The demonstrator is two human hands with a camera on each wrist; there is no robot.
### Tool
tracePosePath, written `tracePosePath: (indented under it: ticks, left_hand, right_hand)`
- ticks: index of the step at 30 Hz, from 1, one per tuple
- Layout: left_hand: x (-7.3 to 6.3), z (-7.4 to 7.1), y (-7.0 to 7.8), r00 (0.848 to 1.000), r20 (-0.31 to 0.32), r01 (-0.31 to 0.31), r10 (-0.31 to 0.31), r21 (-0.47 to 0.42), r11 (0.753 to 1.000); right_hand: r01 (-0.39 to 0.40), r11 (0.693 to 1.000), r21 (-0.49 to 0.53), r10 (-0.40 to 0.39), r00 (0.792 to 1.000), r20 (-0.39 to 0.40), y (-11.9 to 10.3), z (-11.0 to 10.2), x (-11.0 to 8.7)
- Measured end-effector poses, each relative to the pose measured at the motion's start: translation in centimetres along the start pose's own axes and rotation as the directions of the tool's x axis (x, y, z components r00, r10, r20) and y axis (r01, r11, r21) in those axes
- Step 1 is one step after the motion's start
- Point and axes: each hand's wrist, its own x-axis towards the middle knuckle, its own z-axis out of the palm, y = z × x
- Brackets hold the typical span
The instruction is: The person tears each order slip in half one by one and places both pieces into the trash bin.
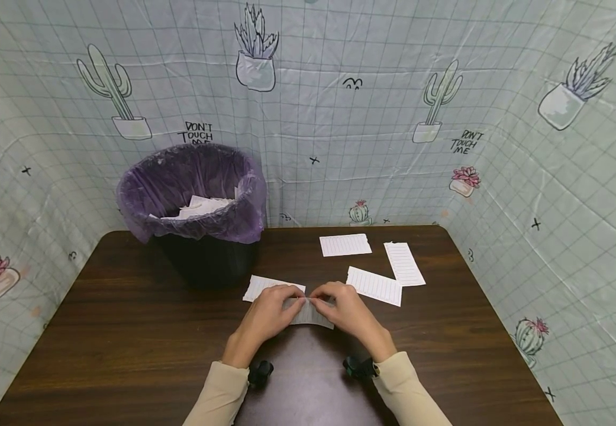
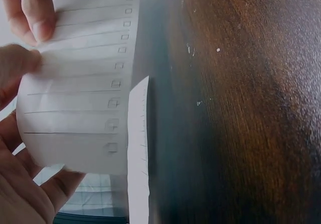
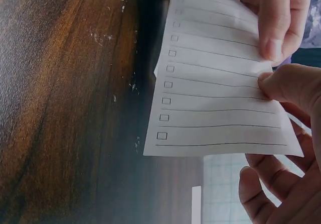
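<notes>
Between both hands a lined paper slip with a column of small checkboxes (image 3: 215, 98) is held up just above the table, bowed in the left wrist view. My left hand (image 1: 270, 309) pinches its upper edge between thumb and fingers. Close beside it, my right hand (image 1: 348, 309) pinches the same edge, the two thumbs almost meeting. In the head view the slip (image 1: 310, 316) hangs below the fingertips. Another lined slip (image 1: 271, 287) lies flat just beyond the left hand. A third slip (image 1: 374, 286) lies beyond the right hand.
Two more lined slips, one at the back (image 1: 345, 245) and one at the right (image 1: 405, 264), lie on the brown table (image 1: 126, 331). A black bin (image 1: 206, 257) with a purple liner (image 1: 142, 183) stands back left, holding white paper pieces (image 1: 201, 207). A patterned curtain (image 1: 313, 118) encloses the table.
</notes>
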Motion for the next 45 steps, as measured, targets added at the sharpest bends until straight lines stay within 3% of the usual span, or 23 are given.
tracePosePath:
  ticks: [6, 14, 22, 45]
  left_hand:
    - [0.0, 0.0, 0.0, 1.000, -0.005, -0.007, 0.007, -0.008, 1.000]
    - [0.1, -0.3, 0.1, 0.996, 0.025, 0.088, -0.087, -0.020, 0.996]
    - [-0.2, -0.4, -0.7, 0.994, 0.019, 0.112, -0.112, -0.021, 0.993]
    - [-0.8, -1.6, -1.5, 0.999, 0.021, 0.042, -0.041, -0.084, 0.996]
  right_hand:
    - [0.034, 0.999, 0.008, -0.034, 0.999, -0.014, 0.1, 0.2, -0.1]
    - [0.122, 0.992, -0.022, -0.123, 0.990, -0.069, 0.1, 0.7, -0.2]
    - [0.184, 0.982, -0.046, -0.189, 0.973, -0.130, 0.1, 1.5, -0.4]
    - [0.038, 0.999, -0.019, -0.041, 0.988, -0.152, 0.2, 1.7, -1.2]
